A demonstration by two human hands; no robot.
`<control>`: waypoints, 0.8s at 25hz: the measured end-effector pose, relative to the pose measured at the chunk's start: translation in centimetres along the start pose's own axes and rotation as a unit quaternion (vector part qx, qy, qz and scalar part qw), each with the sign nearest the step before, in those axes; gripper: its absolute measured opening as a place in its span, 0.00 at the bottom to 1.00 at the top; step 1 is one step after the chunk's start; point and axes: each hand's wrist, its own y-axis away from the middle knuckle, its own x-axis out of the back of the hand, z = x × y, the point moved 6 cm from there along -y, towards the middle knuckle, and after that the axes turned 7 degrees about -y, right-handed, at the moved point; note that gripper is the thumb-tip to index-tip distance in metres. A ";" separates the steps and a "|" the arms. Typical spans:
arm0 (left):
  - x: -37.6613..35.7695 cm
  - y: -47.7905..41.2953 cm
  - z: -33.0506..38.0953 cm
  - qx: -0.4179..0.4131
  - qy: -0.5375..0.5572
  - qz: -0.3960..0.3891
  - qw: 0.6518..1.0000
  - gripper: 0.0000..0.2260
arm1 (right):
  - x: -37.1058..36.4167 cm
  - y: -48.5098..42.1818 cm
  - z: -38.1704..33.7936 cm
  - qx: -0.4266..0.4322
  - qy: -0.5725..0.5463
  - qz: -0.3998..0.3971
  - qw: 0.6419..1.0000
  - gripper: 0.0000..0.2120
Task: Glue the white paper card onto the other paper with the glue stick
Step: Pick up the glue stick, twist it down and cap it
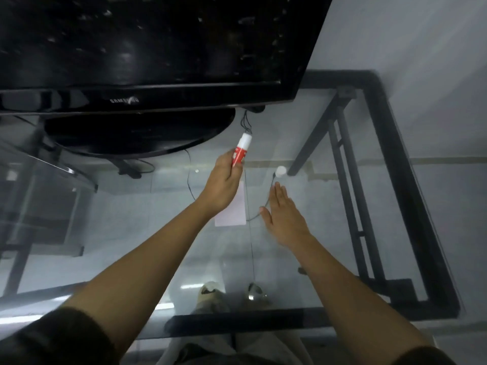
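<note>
The glue stick (240, 151) is a little above the middle of the frame, in my left hand (224, 184). Its body is red with some white print that I cannot read, and the upper part is white and round at the end. It stands tilted, with the white end toward the upper right, close under the black base (137, 135) of the monitor (158, 48). The fingers of the left hand are closed around the red lower part, so only the upper half of the stick shows.

A small white round cap (281, 171) lies on the glass surface (329, 154), to the right of the glue stick and apart from it.

The white paper card (232, 212) lies flat on the surface in the middle of the frame. It looks pale, almost lilac in this dim light, and it is rectangular. My left wrist covers its upper left part. I can make out only one sheet here.

My right hand (283, 214) is flat, palm down, fingers straight and together, holding nothing. It is just to the right of the card and below the cap. A thin dark cable (249, 233) runs between the card and this hand.
</note>
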 end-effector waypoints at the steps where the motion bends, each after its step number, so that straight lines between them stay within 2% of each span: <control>1: 1.1 1.3 0.3 0.003 0.013 0.010 1.000 0.11 | 1.7 0.4 -1.3 0.006 -0.063 0.029 0.998 0.28; 2: 2.3 2.5 0.7 0.002 0.020 0.024 1.000 0.08 | 3.5 1.1 -2.6 0.005 -0.141 0.072 0.987 0.25; 4: 4.9 4.3 2.4 -0.024 0.004 0.057 0.998 0.06 | 7.3 2.4 -5.9 0.009 -0.312 0.148 0.938 0.20; 7: 7.9 5.6 5.7 -0.107 -0.012 0.094 0.990 0.06 | 12.1 3.6 -11.1 0.051 -0.480 0.158 0.862 0.22; 10: 10.5 6.5 8.3 -0.178 -0.031 0.123 0.976 0.06 | 15.6 5.0 -15.3 0.113 -0.518 0.128 0.838 0.24; 13: 11.9 7.1 10.1 -0.212 -0.044 0.134 0.967 0.07 | 16.8 5.8 -17.2 0.125 -0.531 0.103 0.832 0.18; 15: 12.9 7.7 10.8 -0.238 -0.043 0.189 0.952 0.07 | 17.4 6.1 -17.7 0.128 -0.555 0.102 0.816 0.18; 17: 14.2 8.5 10.9 -0.227 0.029 0.246 0.942 0.08 | 17.9 6.3 -17.8 0.134 -0.576 0.109 0.799 0.22; 20: 14.8 8.6 11.2 -0.150 0.218 0.217 0.940 0.12 | 18.4 6.3 -17.8 0.139 -0.595 0.112 0.784 0.25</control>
